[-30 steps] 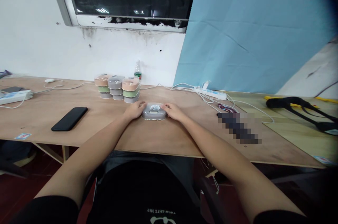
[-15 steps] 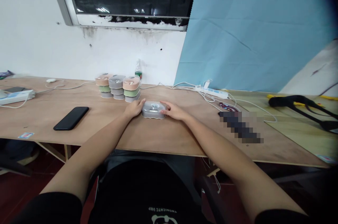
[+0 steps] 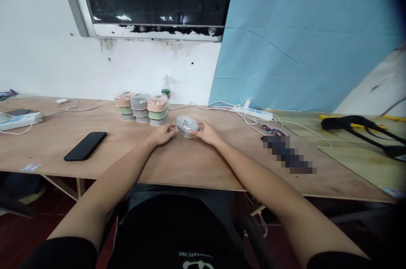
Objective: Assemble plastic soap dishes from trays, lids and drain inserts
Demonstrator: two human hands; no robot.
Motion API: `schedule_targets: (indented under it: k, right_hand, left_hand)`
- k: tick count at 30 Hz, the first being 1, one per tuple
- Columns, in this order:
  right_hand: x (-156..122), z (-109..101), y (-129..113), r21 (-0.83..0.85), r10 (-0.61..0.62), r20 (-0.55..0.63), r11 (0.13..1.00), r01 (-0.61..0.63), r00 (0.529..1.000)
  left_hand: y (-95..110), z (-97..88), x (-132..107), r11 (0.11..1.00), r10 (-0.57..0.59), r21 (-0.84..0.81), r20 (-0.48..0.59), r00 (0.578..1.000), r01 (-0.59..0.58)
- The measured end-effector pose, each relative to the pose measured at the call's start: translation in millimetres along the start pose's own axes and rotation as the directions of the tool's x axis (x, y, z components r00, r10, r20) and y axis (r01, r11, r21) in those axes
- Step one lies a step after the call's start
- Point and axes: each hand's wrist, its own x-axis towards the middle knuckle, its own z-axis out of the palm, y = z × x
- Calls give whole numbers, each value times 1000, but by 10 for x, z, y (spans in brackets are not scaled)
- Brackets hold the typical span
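Note:
A grey oval plastic box with a clear lid [image 3: 187, 124] is between my hands, tilted above or on the tabletop. My right hand [image 3: 207, 133] grips its right end, thumb at the near side and fingers behind. At its left end, my left hand [image 3: 162, 134] has its thumb and fingers closed on the lower edge; the fingertips are partly hidden. Left of the box and farther back stand three stacks of similar boxes: a pink-topped stack [image 3: 124, 100], a grey-topped stack [image 3: 140, 102] and another pink-topped stack [image 3: 157, 103].
A black phone [image 3: 85, 146] lies on the wooden table [image 3: 190, 167] at left. Behind the stacks stands a clear bottle [image 3: 165, 87]. White cables and a power strip [image 3: 253, 112] run along the back right. Another power strip [image 3: 20, 121] is far left. A black strap [image 3: 355, 127] lies at right.
The grey box has tipped up from lying flat and shifted slightly away from me. My left hand has slid lower on its left end; my right hand stays on the right end.

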Motion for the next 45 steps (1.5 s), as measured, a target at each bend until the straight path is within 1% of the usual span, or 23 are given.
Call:
schedule_targets:
  k: [3,5,7,11,14,18,21,25,28,31,33,39,45]
  right_hand:
    - [-36,49,6,50,-133,111,991,128,985]
    - [-50,58,27,58,-179,139,983,173,974]
    - [-57,54,42,57,-205,163,978,198,965]
    - [-57,58,10,33,-232,197,973,230,953]
    - [-45,93,-48,-15,-259,197,964,267,946]
    - [-30,140,-89,-39,-317,218,942,332,923]
    - [-24,158,-75,-61,-303,212,945,322,929]
    - [-17,167,-46,-97,-263,211,953,288,941]
    - [-19,155,-44,-114,-274,216,946,303,937]
    - [-26,131,-42,-109,-289,215,942,316,933]
    - [-28,119,-30,-97,-298,215,941,324,930]
    - [-9,114,18,-77,-295,214,945,317,931]
    - [3,97,26,-51,-280,234,953,299,931]
  left_hand:
    - [-7,-4,-2,999,-34,-33,-37,999,32]
    - [-12,-6,-4,996,-62,-60,-66,996,58]
    - [-14,-5,-6,996,-62,-73,-82,995,56]
    - [5,22,-12,992,1,-126,-108,994,-14]
    - [38,54,-17,979,44,-192,-99,994,-63]
    - [80,70,-31,969,70,-231,-94,993,-90]
    - [92,57,-42,966,81,-238,-81,993,-98]
    - [79,48,-44,968,75,-236,-33,997,-81]
    - [57,65,-35,973,58,-221,-21,998,-62]
    - [32,86,-23,973,76,-217,-19,997,-78]
    - [21,91,-16,978,84,-188,-22,996,-86]
    - [43,50,-22,998,66,-18,-52,996,-67]
    - [80,15,-47,1000,4,6,-65,998,-4]
